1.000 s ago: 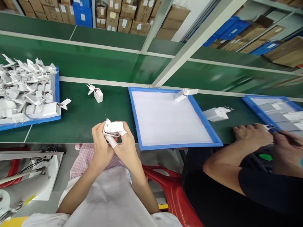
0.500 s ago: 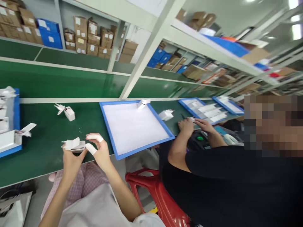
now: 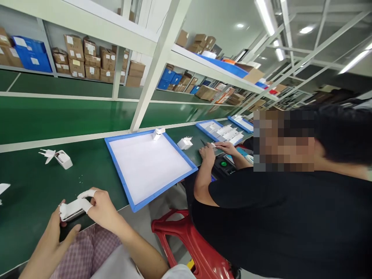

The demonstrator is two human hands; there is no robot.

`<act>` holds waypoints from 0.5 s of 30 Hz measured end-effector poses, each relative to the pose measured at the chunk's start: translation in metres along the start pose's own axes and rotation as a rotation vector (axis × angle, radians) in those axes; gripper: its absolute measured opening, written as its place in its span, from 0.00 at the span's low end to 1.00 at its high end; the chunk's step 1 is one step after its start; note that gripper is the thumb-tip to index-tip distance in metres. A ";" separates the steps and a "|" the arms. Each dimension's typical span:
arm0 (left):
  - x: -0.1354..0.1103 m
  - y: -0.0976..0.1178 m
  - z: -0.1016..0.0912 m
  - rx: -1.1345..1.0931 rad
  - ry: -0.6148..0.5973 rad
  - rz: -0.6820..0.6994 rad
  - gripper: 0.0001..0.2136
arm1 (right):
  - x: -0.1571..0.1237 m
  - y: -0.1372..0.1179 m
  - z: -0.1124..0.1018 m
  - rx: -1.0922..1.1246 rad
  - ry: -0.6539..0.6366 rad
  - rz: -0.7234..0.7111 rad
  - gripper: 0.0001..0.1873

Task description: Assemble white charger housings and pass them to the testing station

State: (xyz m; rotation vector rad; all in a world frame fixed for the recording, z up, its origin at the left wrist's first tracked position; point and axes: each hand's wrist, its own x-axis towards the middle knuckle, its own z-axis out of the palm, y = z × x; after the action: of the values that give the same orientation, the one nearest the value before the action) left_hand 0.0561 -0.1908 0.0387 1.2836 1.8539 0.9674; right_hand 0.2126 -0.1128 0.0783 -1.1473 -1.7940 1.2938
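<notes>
A white plastic plug-adapter case (image 3: 71,209) is between my hands, low over the green bench. White covers sit on the thumb and index finger of my right hand (image 3: 101,207), which pinches the case's right end. At its left end, my left hand (image 3: 54,234) supports the case with its fingers, while the left thumb stands apart below. Beyond my hands lies an open white case (image 3: 64,159) beside a white pronged part (image 3: 49,154). Small white crumbs lie on the bench between.
A blue-rimmed white tray (image 3: 117,170) stands right of my hands, one white adapter (image 3: 158,134) at its far corner. Another adapter (image 3: 185,143) sits beyond its right edge. At the right, a co-worker in black (image 3: 261,217) handles a small white part. A red stool (image 3: 188,240) stands between us.
The view has swung right, so the bench items sit further left. My right hand has closed on the case, whose flap now lies along it. My left thumb has come away from the case.
</notes>
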 end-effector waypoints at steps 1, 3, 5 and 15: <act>0.000 0.003 -0.005 -0.090 -0.040 -0.058 0.38 | 0.001 0.002 0.000 0.032 -0.021 0.016 0.14; 0.002 0.010 -0.012 -0.209 -0.100 -0.147 0.32 | 0.003 0.007 0.000 0.104 -0.065 0.051 0.15; 0.004 0.016 -0.016 -0.274 -0.161 -0.205 0.29 | 0.004 0.012 0.002 0.158 -0.080 0.076 0.14; -0.002 0.010 -0.024 -0.510 -0.224 -0.439 0.32 | 0.006 0.014 -0.002 0.440 -0.210 0.304 0.14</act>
State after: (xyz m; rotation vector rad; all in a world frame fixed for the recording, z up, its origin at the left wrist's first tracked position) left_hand 0.0415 -0.1953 0.0595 0.6163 1.4933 0.9262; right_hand 0.2160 -0.1050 0.0654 -1.0871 -1.3986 1.9342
